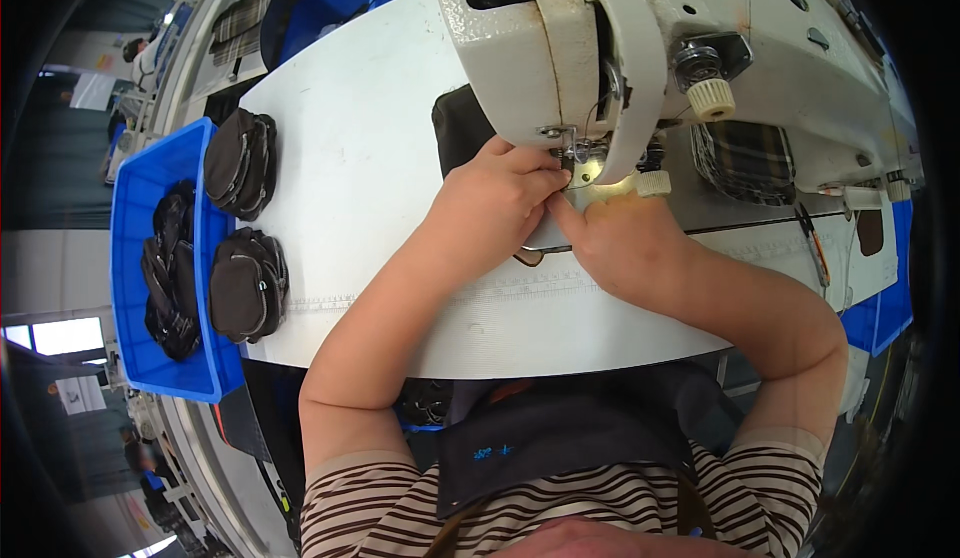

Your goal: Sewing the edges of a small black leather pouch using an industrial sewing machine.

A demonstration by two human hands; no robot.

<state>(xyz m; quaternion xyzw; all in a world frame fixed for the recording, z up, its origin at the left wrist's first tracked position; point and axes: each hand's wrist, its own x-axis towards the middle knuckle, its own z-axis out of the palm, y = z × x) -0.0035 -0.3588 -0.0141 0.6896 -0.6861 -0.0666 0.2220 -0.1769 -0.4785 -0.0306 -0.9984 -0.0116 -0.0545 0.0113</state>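
Observation:
A white sewing machine [510, 48] stands over the table, its small lamp lighting the needle area. Under its head lies a dark fabric piece [458, 130], mostly covered by my hands. My left hand [497, 203] is closed, fingertips pressed together on the fabric right beside the needle. From the other side comes my right hand [632, 243], thumb stretched toward the left fingertips and the other fingers curled. What lies between its fingers is hidden. A small brown-edged bit of material [528, 257] shows below the hands.
Stacks of dark fabric pieces [240, 165] [247, 286] stand at the table's left, beside a blue bin [215, 358] holding black pieces. A plaid stack [743, 163] lies behind the machine's right side; thread snips [812, 243] rest nearby. A ruler strip [330, 303] crosses the table.

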